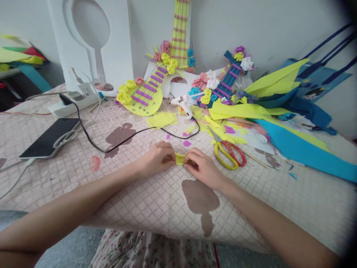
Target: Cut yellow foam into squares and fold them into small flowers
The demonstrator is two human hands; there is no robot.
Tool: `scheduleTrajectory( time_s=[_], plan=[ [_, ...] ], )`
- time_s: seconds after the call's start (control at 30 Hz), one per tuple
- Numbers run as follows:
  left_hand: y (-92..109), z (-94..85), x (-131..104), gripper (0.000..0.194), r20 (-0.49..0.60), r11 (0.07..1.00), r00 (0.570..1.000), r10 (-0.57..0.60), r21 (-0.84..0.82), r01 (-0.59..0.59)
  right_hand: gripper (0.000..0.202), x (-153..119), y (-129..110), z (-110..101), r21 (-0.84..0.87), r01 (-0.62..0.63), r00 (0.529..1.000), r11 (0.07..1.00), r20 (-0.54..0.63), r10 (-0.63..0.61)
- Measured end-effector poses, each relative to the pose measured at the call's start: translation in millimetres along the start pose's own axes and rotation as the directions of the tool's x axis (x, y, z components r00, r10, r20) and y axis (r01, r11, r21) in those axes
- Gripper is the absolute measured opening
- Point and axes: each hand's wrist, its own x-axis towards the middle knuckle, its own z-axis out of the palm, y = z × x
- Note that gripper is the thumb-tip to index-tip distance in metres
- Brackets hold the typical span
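Note:
A small piece of yellow paper (180, 159) is stretched between my two hands, low over the patterned tablecloth (156, 201). My left hand (158, 158) pinches its left end with curled fingers. At its right end, my right hand (202, 166) grips it between thumb and fingers. Scissors (230, 154) with yellow and red handles lie just beyond my right hand. Further back sits a white glue gun (182, 105), its black cord curving across the cloth, beside a stack of yellow paper squares (161, 120).
Yellow flowered guitar (147, 93) and blue flowered guitar (227, 83) stand at the back. Blue paper strips (306, 150) and yellow sheets lie right. At left are a tablet (50, 137), a power strip (74, 104) and cables. A white cut-out board (119, 44) leans on the wall.

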Motion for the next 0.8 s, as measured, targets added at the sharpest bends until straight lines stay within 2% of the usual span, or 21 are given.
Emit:
scheduleTrajectory(
  time_s=[0.2,0.33,0.43,0.63,0.8],
  plan=[
    [-1,2.5,1,0.008,-0.034,0.999,0.998,-0.05,-0.001,0.05,0.004,0,-2,4,-0.017,-0.04,0.999,0.999,-0.013,0.04],
    [-1,-2.2,0,0.005,-0.002,0.998,0.999,-0.038,-0.054,0.038,0.006,0,-2,5,-0.023,-0.041,0.999,0.999,-0.015,0.041],
    [-3,-7.0,-2,0.012,0.003,0.995,0.999,-0.049,-0.09,0.049,0.007,0,-2,5,-0.016,-0.042,0.999,0.999,-0.017,0.041],
    [-4,-8.4,-1,0.004,0.058,0.998,0.998,0.004,-0.057,0.0,0.007,-1,-1,4,0.006,-0.044,0.999,0.999,-0.021,0.044],
    [-4,-8.8,-1,0.007,0.053,0.998,0.999,-0.012,-0.061,0.015,0.006,-1,-1,4,-0.021,-0.027,1.0,0.999,-0.006,0.027]
  ],
)
